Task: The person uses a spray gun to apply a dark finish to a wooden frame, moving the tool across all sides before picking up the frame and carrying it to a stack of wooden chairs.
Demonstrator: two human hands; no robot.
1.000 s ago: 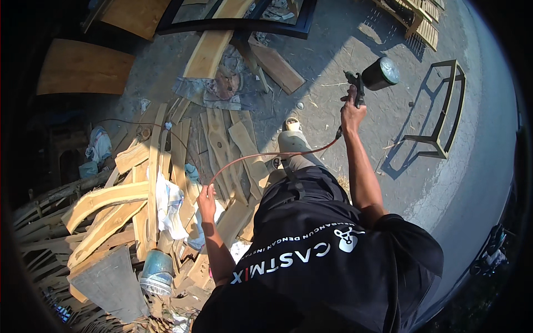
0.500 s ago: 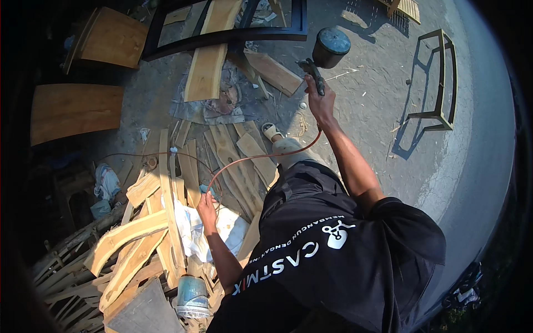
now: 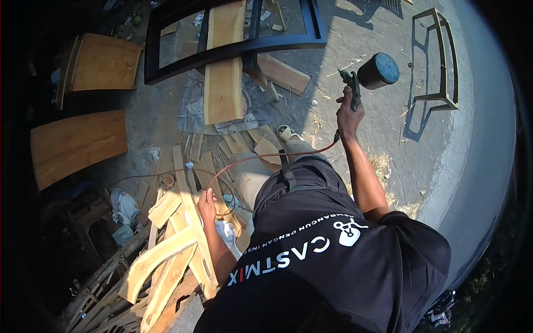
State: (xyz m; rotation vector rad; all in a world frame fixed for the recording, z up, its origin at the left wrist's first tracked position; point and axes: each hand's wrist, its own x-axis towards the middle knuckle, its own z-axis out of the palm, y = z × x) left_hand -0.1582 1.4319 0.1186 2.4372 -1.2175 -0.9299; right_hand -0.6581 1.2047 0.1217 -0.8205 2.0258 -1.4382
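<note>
Grey dusty ground [image 3: 388, 133], split by a hard sun/shade edge, with a paved road [image 3: 486, 144] along the right edge of the frame. Right hand [image 3: 350, 117], right of centre: our fingers are wrapped round the handle of a dark spray gun [image 3: 354, 93], lidded cup [image 3: 379, 71] at its right; can't tell if the trigger is pressed. Left hand [image 3: 207, 205], left of centre: our fingers are curled on a reddish hose [image 3: 277, 155], no gap seen.

Obstacles: hose arcs across our legs up to the gun, and a thin run of it trails left over the wood. Heap of rough planks [image 3: 169, 283] crowds lower left, right under our left hand. White sack [image 3: 123, 206] beside it. Big black frame [image 3: 277, 44] spans upper centre, pale board [image 3: 223, 91] passing beneath it; brown plank [image 3: 284, 74] just right of that. Two brown panels, upper [image 3: 108, 61] and lower [image 3: 80, 144], sit in shade at left. Slim legged stand [image 3: 446, 97] at upper right, well apart from the gun.
</note>
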